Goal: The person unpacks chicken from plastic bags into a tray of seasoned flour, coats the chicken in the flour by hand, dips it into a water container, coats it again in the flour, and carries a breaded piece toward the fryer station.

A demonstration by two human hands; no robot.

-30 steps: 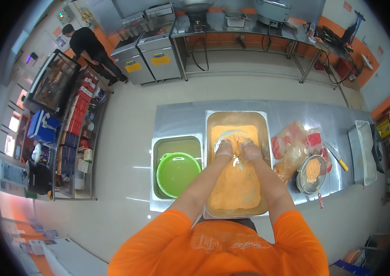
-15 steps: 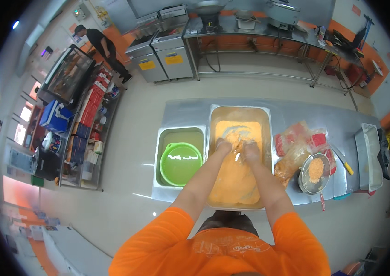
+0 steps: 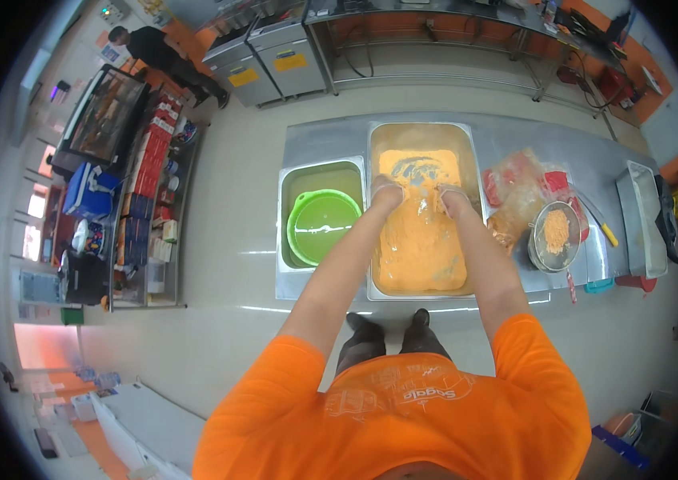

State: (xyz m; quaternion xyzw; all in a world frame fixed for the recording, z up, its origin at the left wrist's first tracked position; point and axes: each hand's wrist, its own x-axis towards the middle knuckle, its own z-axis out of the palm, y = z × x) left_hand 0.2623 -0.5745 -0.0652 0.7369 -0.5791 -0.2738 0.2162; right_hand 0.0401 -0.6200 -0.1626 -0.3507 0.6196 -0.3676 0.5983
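Note:
A deep steel tray [image 3: 422,295] holds a bed of orange breading powder [image 3: 423,248], scraped thin toward its far end. Both my hands are in it, set apart, with a pale, shiny covering that could be powder or thin gloves. My left hand [image 3: 386,192] is by the tray's left wall, its fingers bent down and partly hidden. Near the right wall, my right hand [image 3: 453,200] has curled fingers with orange clumps at the tips; what they grip, if anything, is unclear. Left of this tray, a green plastic basket [image 3: 324,228] sits in a second steel tray [image 3: 284,216] holding liquid.
Right of the tray lie plastic bags [image 3: 515,188], a round strainer [image 3: 555,238] with orange crumbs, a yellow-handled knife [image 3: 607,232] and a long metal pan [image 3: 641,212]. Stocked shelves [image 3: 143,208] stand left. A person in dark clothes [image 3: 164,60] is beyond, near steel fryers [image 3: 279,60].
My hands have moved apart from the middle of the powder toward opposite side walls. The whole view has shifted, so the table appears higher in the picture.

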